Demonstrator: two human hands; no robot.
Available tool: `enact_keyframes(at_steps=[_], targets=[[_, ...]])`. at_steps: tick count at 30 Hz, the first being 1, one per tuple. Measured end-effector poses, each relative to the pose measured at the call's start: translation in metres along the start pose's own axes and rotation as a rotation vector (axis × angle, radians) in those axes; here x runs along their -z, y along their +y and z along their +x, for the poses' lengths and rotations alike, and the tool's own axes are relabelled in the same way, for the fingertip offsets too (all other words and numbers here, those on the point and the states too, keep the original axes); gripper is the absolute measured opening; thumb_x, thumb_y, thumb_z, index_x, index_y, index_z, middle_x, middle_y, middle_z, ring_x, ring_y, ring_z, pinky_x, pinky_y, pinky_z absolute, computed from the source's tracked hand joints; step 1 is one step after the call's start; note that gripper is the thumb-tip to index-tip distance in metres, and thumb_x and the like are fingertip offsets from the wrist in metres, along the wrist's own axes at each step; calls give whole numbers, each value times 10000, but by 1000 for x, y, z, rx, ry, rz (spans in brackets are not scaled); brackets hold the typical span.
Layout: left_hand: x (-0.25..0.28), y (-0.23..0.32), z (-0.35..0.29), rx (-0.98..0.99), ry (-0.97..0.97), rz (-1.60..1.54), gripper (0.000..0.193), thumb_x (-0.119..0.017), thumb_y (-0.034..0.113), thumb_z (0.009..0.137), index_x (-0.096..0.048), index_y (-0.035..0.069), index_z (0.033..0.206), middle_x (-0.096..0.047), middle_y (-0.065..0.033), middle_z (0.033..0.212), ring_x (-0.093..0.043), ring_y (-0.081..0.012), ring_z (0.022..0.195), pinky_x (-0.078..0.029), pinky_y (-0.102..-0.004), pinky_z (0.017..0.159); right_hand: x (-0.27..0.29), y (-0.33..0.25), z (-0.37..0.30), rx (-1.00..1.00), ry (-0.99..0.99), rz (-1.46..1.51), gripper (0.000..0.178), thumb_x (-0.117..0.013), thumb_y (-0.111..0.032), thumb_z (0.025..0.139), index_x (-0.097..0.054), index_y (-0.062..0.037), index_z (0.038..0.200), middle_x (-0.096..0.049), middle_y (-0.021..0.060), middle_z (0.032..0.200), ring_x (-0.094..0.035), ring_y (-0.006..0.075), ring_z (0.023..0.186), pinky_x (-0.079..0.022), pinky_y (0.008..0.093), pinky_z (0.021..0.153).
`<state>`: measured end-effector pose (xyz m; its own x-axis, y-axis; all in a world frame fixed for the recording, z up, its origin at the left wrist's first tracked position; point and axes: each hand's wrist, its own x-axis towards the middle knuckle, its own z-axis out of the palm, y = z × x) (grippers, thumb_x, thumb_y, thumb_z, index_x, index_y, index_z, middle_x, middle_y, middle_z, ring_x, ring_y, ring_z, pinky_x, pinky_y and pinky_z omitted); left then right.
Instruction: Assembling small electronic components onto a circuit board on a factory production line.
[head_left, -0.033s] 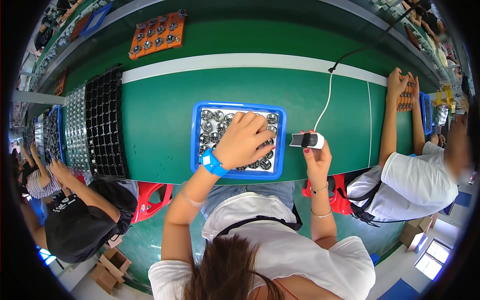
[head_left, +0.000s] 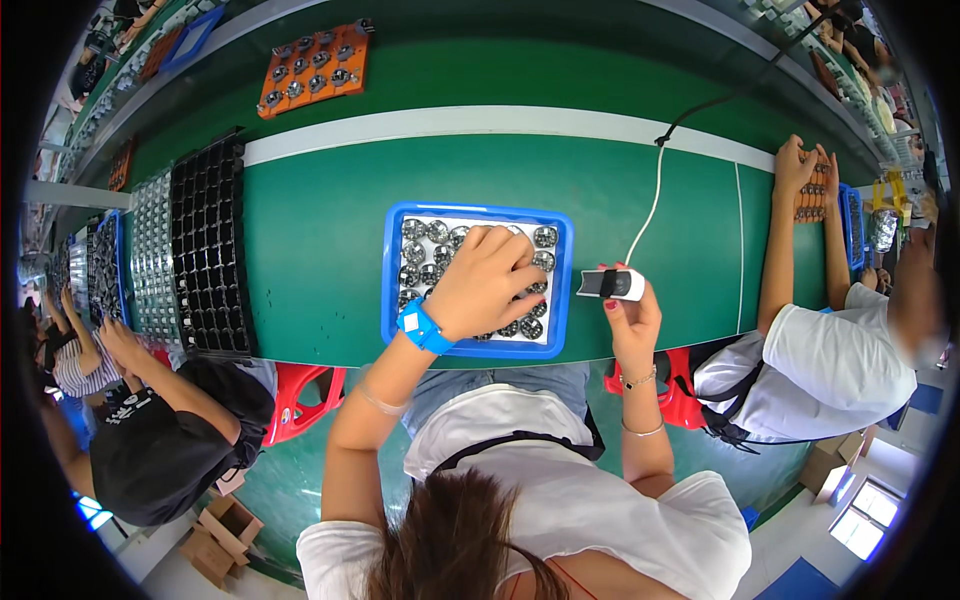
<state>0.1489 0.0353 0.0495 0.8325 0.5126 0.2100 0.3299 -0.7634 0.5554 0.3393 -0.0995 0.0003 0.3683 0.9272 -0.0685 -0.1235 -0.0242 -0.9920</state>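
Observation:
A blue-rimmed tray (head_left: 566, 270) lies before me, its white lining carrying rows of small round silver-and-black parts (head_left: 412, 253). My left hand (head_left: 486, 282), with a blue band on its wrist, reaches over the tray and covers its middle. Its fingers are bent, and thumb and forefinger sit about one round part near the tray's right side; the other fingertips are partly hidden. Right of the tray, my right hand (head_left: 636, 325) grips a small white handheld device (head_left: 628, 285) with a black band and a hollowed grey end facing the tray. A white cord (head_left: 657, 200) runs up from it.
Black compartment trays (head_left: 208, 250) stand at left beside a clear one (head_left: 155, 262). Beyond the white rail (head_left: 420, 122), an orange board (head_left: 316, 70) bears several round parts. People sit on both sides; the one at right holds another orange board (head_left: 810, 195).
The device in my right hand has shifted very slightly left and down. My left hand stays almost where it was over the tray.

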Motion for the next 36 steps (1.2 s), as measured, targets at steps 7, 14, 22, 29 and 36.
enact_keyframes(at_steps=[7,14,22,29,36], targets=[[-11,1,-5,-35,37,12,138,-731,190,688,-653,140,791,-437,-6,792,-454,-203,808,-338,-339,718,-13,-10,5,202,-153,-461,399,-676,29,680,-623,5,1075,-666,90,1054,-559,229,956,-436,318,869],[-11,5,-4,4,47,-17,147,-730,190,689,-652,131,798,-427,-11,791,-451,-209,816,-333,-344,740,-14,-2,2,157,-59,-353,328,-663,-11,754,-626,7,1079,-646,107,1017,-583,219,932,-455,317,853],[-19,0,-5,13,57,60,121,-717,214,697,-648,137,759,-420,-7,780,-449,-205,819,-342,-358,777,-1,10,-15,54,76,48,380,-599,-112,899,-472,36,1225,-550,89,1170,-564,225,1092,-423,327,944],[-19,0,-18,-44,-70,26,91,-710,197,702,-638,158,741,-416,3,766,-450,-189,815,-341,-340,775,0,1,-15,201,-153,-428,332,-658,-81,787,-577,34,1088,-638,122,1060,-563,224,967,-433,326,875],[-14,14,-14,-7,29,-111,154,-732,197,690,-644,149,806,-421,-5,786,-451,-206,803,-343,-348,765,-11,-4,-14,238,-159,-452,364,-653,9,718,-596,20,1078,-660,113,1049,-558,240,945,-437,337,866]])
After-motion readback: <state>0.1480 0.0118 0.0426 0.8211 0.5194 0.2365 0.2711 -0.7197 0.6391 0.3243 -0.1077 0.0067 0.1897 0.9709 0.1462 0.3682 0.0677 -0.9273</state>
